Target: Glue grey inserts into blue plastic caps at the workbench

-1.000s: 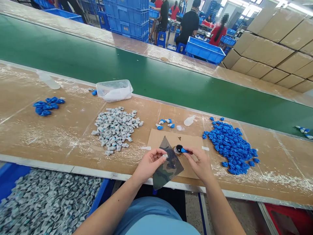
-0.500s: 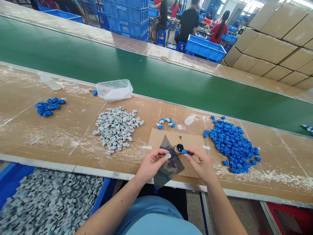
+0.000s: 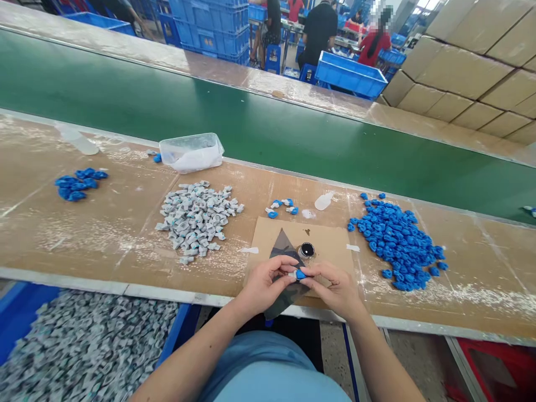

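My left hand (image 3: 266,283) pinches a small grey-white part (image 3: 292,274) above the dark cloth (image 3: 285,279). Against that part, my right hand (image 3: 335,286) holds a blue piece (image 3: 300,274), and the two pieces touch. Just beyond my fingers stands a small round pot of black liquid (image 3: 307,250) on a cardboard sheet (image 3: 335,240). Several joined blue-and-white pieces (image 3: 287,202) lie behind the sheet. A pile of grey parts (image 3: 199,218) is to the left, and a pile of blue pieces (image 3: 397,240) to the right.
A clear plastic tub (image 3: 191,153) stands by the green belt (image 3: 251,128). More blue pieces (image 3: 77,183) lie far left. A blue crate (image 3: 173,335) full of grey parts is below the table's left front edge. Across the belt are people, blue crates and stacked cartons (image 3: 464,72).
My hands have come together, moving away from the pot. The blue piece, earlier beside the pot, now meets the grey-white part over the cloth. The view has shifted slightly.
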Demonstrator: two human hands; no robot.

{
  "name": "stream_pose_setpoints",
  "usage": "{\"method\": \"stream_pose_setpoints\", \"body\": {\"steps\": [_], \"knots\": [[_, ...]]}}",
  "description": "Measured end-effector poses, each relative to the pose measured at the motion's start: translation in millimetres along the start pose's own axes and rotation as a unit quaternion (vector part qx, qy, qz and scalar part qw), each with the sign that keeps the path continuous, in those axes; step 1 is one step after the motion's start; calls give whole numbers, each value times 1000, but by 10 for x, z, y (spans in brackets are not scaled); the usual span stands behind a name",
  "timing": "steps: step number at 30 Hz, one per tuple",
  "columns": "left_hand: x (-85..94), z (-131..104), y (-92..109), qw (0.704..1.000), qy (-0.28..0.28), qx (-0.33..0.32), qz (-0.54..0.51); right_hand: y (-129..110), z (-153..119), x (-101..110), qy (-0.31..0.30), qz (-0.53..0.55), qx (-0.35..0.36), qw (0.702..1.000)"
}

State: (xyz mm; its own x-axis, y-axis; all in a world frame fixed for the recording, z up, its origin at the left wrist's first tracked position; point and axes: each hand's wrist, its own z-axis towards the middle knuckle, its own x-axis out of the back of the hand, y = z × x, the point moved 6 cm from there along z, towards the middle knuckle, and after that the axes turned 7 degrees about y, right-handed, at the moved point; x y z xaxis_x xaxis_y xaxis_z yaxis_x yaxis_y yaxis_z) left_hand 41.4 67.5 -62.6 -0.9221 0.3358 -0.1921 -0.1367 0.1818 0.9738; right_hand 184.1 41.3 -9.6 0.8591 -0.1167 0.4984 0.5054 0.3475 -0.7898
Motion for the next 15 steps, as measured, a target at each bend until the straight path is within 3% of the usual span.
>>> {"method": "stream_pose_setpoints", "body": {"steps": [8, 15], "knots": [[-102, -31, -51, 1000, 8, 11, -20, 53, -114, 19, 45, 12, 5, 999], [-153, -19, -43, 996, -35, -7, 87, 100, -209, -3, 28, -7, 20, 999]]}}
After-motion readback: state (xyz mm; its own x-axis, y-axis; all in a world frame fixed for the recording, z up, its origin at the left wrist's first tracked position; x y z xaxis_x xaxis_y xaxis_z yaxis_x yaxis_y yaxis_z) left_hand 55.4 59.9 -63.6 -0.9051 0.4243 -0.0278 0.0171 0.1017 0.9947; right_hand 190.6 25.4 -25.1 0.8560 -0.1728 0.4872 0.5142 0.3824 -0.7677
